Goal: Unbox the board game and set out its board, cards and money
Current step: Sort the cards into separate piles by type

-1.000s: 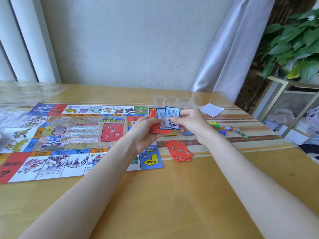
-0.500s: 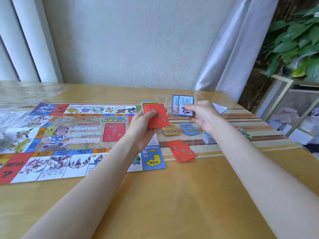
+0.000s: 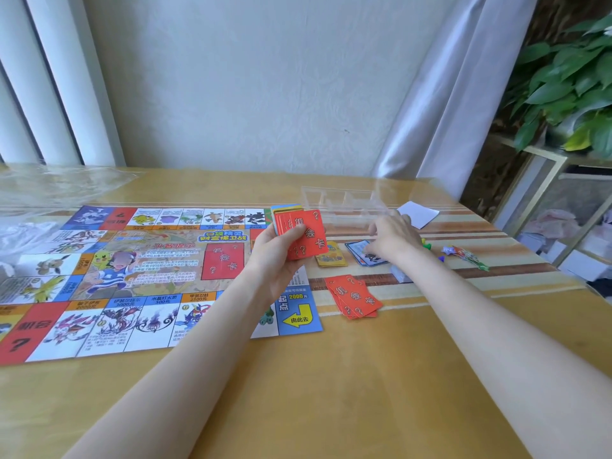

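Cards [image 3: 303,235]: left hand [image 3: 278,260] grips deck; right hand [image 3: 390,236], fingers flat, lays blue pile [image 3: 362,253] at 3 o'clock; square edges before releasing.

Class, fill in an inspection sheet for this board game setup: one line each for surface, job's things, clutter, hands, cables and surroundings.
Surface: wooden table with a striped runner.
Job's things: game board laid flat; red card pile, yellow card pile and blue card pile on the runner; clear tray behind them.
Clutter: plastic wrap, white paper, small coloured pieces.
Hands: left hand holds a fanned card stack, red on top; right hand reaches down at the blue card pile.
Cables: nothing seen.
Surroundings: wall, curtain, plant on a shelf.
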{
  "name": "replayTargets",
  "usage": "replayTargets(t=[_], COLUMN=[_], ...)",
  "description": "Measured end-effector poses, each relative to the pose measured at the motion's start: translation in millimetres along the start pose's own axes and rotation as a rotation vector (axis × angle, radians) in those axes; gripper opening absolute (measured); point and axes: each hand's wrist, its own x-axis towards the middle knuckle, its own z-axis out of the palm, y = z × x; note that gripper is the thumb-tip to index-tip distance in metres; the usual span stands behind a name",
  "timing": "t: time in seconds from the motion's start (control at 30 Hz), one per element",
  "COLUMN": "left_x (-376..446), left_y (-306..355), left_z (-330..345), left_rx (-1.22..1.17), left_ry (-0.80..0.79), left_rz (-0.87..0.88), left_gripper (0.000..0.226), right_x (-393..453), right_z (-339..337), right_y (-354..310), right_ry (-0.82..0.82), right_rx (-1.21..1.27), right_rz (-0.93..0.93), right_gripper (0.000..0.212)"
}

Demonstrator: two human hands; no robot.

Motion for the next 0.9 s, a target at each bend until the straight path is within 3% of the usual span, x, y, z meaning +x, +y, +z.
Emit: replayTargets(t=[0.07,0.13,0.17,0.23,0.37,0.57,0.77,0.9], left_x=[0,1,0,-2,-5,-4,-9,-8], left_y=[-1,-2,-2,0,5,1,7,6], left_z=[-1,0,0,3,5,3,9,8], left_rx=[0.016,0.018,0.016,-0.013,-0.087,0.037,-0.063,-0.004], left_ry=[0.035,0.044,0.034,-0.018,-0.099,-0.037,-0.12,-0.053], left_rz=[-0.003,-0.007,-0.01,-0.026,-0.019,0.077,0.024,0.068], left_gripper=[0.009,0.008,0.009,0.013,0.02,0.015,0.018,0.013], right_x=[-2,-12,-17,-22,-21,-29,-30,-29], right_z=[-6,-13,-15,-11,-7,-19,-14,-14], right_y=[-8,-25,-33,-43,-44,-38,-36,-31], right_ry=[0.043,-0.144,-0.245,-0.303,-0.152,-0.176,-0.11,-0.127], right_rx=[0.27,0.723,0.823,0.81,0.894,1.019,1.136,1.211], right_rz=[-0.086,-0.174,-0.209,-0.266,-0.175,-0.153,-0.014,0.064], right_gripper=[0.02,0.022,0.023,0.019,0.009,0.022,0.01,0.013])
